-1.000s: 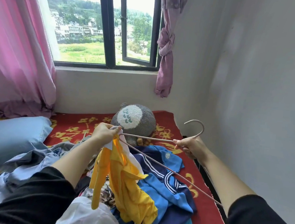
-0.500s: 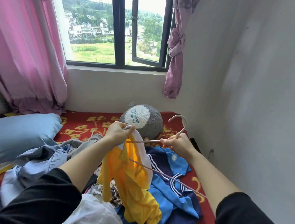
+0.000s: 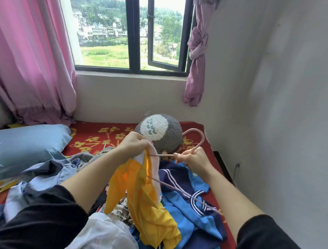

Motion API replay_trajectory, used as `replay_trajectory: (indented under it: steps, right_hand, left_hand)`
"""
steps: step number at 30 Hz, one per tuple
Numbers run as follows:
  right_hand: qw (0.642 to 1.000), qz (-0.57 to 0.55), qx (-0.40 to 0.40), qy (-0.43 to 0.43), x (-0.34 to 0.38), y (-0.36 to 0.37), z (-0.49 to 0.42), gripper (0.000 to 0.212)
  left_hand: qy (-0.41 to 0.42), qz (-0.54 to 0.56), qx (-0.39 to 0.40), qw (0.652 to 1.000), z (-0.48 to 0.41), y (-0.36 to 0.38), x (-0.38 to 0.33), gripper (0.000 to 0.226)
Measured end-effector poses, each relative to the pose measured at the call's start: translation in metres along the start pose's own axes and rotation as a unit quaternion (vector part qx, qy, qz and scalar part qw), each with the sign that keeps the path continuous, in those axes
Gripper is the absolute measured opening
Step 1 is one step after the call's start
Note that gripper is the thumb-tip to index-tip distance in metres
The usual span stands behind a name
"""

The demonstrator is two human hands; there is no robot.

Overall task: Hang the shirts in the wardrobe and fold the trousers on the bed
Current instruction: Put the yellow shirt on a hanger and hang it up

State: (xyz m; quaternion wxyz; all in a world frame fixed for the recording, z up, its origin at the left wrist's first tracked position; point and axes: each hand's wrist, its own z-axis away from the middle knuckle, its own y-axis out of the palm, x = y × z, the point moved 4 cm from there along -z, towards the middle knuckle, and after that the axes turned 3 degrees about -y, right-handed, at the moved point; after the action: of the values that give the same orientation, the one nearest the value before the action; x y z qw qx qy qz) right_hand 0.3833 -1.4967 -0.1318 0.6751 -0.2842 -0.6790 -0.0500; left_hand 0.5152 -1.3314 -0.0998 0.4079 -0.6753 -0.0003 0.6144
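The bed (image 3: 99, 133), with its red sheet and yellow flowers, fills the lower half of the frame and bears a loose heap of clothes. In it are a blue and navy striped garment (image 3: 192, 205) at lower right, grey-blue garments (image 3: 57, 171) at centre left and a white sheer piece (image 3: 103, 235) at the bottom edge. I cannot tell which of these are trousers. One pink hanger (image 3: 162, 155) is held above the heap at centre. The right hand (image 3: 193, 160) has its fingers curled tight round the base of the hook. The left hand (image 3: 133, 145) has its fingers closed round the bunched neck of the one yellow shirt (image 3: 146, 207), which is partly threaded onto the hanger and droops onto the pile. One blue pillow (image 3: 20, 146) lies at left, and one grey plush toy (image 3: 158, 131) sits behind the hands. Two pink curtains flank the window (image 3: 135, 33): one loose curtain (image 3: 27, 54) at upper left and one knotted curtain (image 3: 197, 48) at upper right.
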Motion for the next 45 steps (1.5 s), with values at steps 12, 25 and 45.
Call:
replay_trajectory:
  steps: [12, 25, 45]
  right_hand:
    - [0.997, -0.077, 0.014, 0.011, 0.02, 0.013, -0.005, 0.018]
    - [0.986, -0.025, 0.107, 0.127, -0.017, 0.01, -0.003, 0.026]
    - [0.946, 0.212, 0.184, 0.165, -0.143, 0.108, 0.025, 0.015]
  left_hand:
    - [0.099, -0.319, 0.048, 0.941, 0.008, 0.003, -0.006, 0.032]
    - [0.148, -0.274, -0.018, 0.95, 0.009, 0.006, 0.028, 0.02]
    - [0.301, -0.206, 0.065, 0.929, 0.037, -0.024, 0.012, 0.041]
